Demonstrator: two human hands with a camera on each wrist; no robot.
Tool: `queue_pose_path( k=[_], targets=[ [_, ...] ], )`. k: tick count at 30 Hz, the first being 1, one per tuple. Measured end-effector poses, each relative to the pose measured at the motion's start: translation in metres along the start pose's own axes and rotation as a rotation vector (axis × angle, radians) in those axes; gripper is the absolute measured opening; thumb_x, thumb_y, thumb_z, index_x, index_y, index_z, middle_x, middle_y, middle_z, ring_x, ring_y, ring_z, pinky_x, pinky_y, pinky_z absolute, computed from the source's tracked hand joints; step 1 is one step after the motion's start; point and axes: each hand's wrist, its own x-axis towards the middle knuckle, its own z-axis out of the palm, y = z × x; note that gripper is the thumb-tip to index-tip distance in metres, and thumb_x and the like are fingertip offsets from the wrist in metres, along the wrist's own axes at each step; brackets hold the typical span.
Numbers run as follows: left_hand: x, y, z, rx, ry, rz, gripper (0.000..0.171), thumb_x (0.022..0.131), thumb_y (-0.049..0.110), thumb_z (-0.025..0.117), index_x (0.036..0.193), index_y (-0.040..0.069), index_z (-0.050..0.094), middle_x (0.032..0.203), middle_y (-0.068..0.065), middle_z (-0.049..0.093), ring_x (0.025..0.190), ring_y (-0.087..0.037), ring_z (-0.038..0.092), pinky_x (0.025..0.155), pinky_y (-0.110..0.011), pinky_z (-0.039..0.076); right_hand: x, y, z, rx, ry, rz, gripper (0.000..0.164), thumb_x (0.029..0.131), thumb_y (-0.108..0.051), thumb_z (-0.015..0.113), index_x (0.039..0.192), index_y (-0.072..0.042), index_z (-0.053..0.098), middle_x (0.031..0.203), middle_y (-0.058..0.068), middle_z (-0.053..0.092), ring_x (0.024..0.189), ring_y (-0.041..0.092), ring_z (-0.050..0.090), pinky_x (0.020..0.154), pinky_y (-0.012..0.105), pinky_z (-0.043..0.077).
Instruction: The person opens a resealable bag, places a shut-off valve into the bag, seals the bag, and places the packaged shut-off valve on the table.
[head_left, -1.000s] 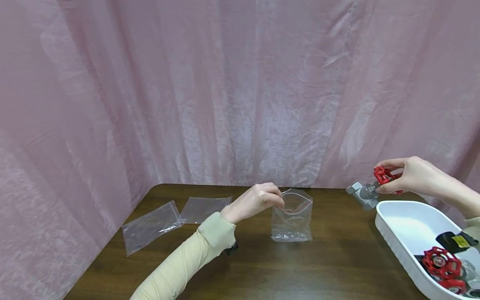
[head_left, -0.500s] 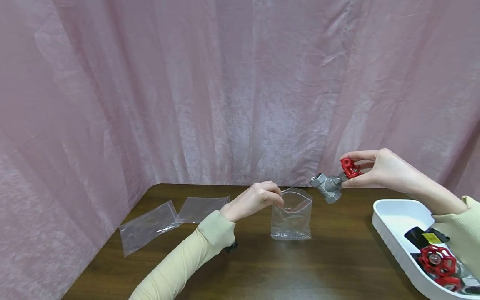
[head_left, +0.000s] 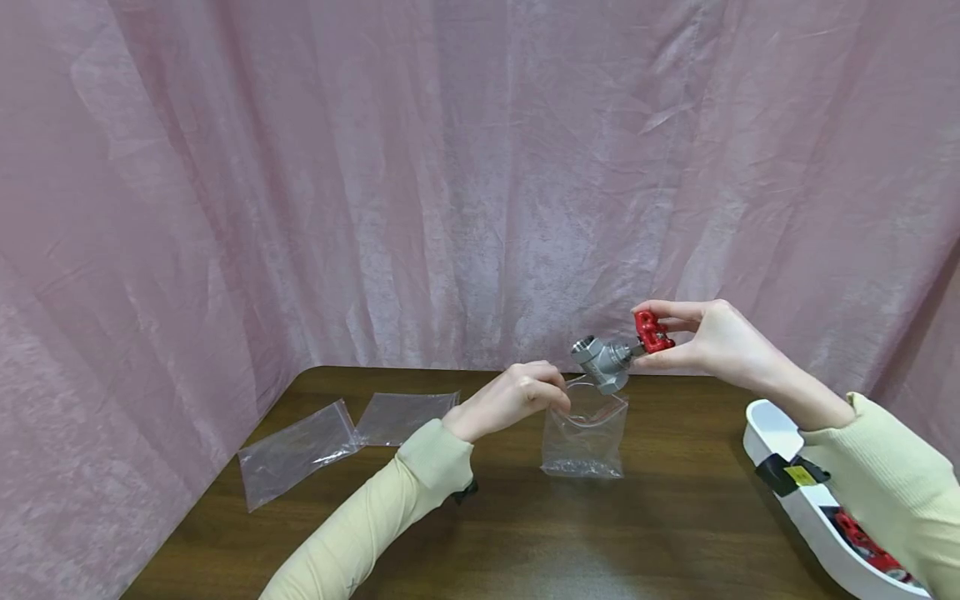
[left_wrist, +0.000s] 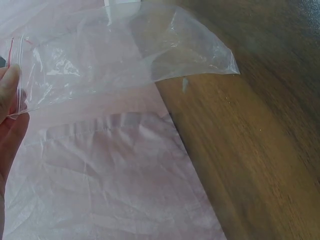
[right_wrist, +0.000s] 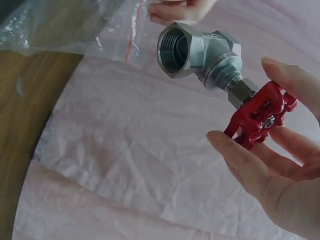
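Two pinches now: my left grip (head_left: 516, 395) steadies a clear plastic bag (head_left: 581, 450) by its rim; my right grip (head_left: 718, 343), a silver metal valve (head_left: 604, 362) by its red handwheel (head_left: 651, 332), so the body seemingly leads.

The left hand (left_wrist: 10, 137) pinches a clear plastic bag (left_wrist: 100, 60) at its zip end, where a thin red line (left_wrist: 11, 50) shows just beside the thumb. The bag stretches away from the fingertips, its far corner well apart from the hand. Pink cloth (left_wrist: 110, 175) spreads beside the hand, and past it lies a brown wooden surface (left_wrist: 260, 150). A white object (left_wrist: 122, 9), partly cut off, shows well beyond the fingertips.
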Motion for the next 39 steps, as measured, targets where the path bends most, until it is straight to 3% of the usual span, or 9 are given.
queue_pose_path(
  k=[5,15,19,21,26,39],
  targets=[
    [0.002,0.000,0.000,-0.024,0.002,-0.007,0.017,0.081,-0.006,0.063,0.083,0.009,0.070,0.085,0.004,0.055,0.081,0.000,0.047,0.070,-0.010,0.038,0.001,0.002,0.006,-0.010,-0.010,-0.016,0.064,0.060,-0.037,0.083,0.116,-0.014,0.061,0.101,0.010,0.064,0.098,0.022,0.058,0.069,0.018,0.041],
    [-0.003,0.000,0.002,-0.030,0.024,-0.041,0.017,0.082,-0.005,0.063,0.083,0.010,0.070,0.084,0.005,0.053,0.079,0.001,0.045,0.069,-0.010,0.038,0.004,0.009,0.016,-0.058,-0.094,-0.085,0.065,0.060,-0.032,0.084,0.116,-0.007,0.062,0.099,0.009,0.064,0.095,0.025,0.058,0.065,0.023,0.044],
    [-0.004,-0.001,0.003,-0.021,0.022,-0.045,0.018,0.083,-0.006,0.061,0.083,0.010,0.070,0.086,0.005,0.052,0.079,0.000,0.044,0.068,-0.011,0.037,0.006,0.008,0.023,-0.100,-0.120,-0.107,0.060,0.060,-0.031,0.084,0.112,-0.010,0.064,0.093,0.004,0.065,0.090,0.021,0.059,0.063,0.026,0.043],
    [-0.004,-0.001,0.003,-0.016,0.019,-0.046,0.020,0.083,-0.006,0.060,0.084,0.011,0.069,0.086,0.005,0.052,0.079,-0.001,0.044,0.067,-0.011,0.037,0.008,0.007,0.028,-0.131,-0.131,-0.117,0.057,0.059,-0.031,0.085,0.110,-0.013,0.065,0.086,0.001,0.065,0.081,0.017,0.059,0.060,0.026,0.041],
    [-0.005,0.000,0.004,-0.022,0.015,-0.042,0.018,0.084,-0.004,0.061,0.084,0.012,0.069,0.087,0.004,0.050,0.078,-0.001,0.042,0.066,-0.011,0.036,0.011,0.005,0.038,-0.206,-0.156,-0.152,0.049,0.059,-0.030,0.084,0.102,-0.020,0.066,0.064,-0.008,0.054,0.059,0.010,0.044,0.051,0.025,0.035],
    [-0.009,0.001,0.007,-0.075,0.043,-0.042,0.020,0.081,-0.008,0.062,0.085,0.011,0.069,0.088,0.003,0.051,0.078,-0.002,0.043,0.066,-0.012,0.036,0.017,0.006,0.056,-0.190,-0.250,-0.206,0.041,0.056,-0.015,0.079,0.094,-0.019,0.066,0.060,-0.011,0.052,0.055,0.008,0.046,0.050,0.024,0.038]
  ],
)
